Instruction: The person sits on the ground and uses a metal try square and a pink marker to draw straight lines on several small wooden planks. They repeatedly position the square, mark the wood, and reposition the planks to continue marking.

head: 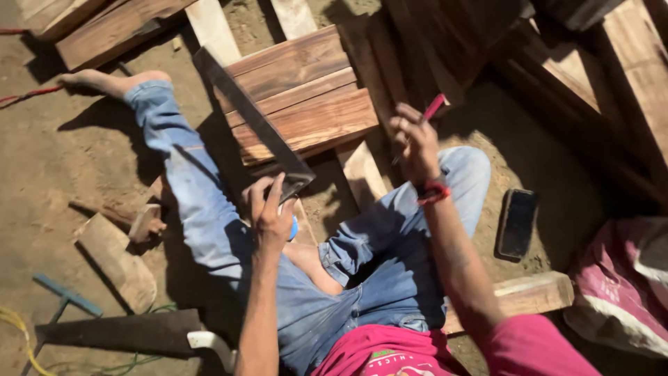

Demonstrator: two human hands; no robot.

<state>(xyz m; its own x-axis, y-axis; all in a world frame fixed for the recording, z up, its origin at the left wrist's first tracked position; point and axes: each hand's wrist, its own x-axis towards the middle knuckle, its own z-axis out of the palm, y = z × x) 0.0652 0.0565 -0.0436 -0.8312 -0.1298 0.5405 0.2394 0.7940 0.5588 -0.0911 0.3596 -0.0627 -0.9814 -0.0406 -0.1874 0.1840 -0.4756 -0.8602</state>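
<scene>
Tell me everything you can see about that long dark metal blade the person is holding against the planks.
The metal blade is a long, flat, dark strip, apparently the arm of a carpenter's square, dull and worn. It lies slanted across the left edge of the reddish wooden planks, running from the upper left down to the left hand, which grips its wider lower end. The right hand, holding a red pencil, is apart from it.
</scene>
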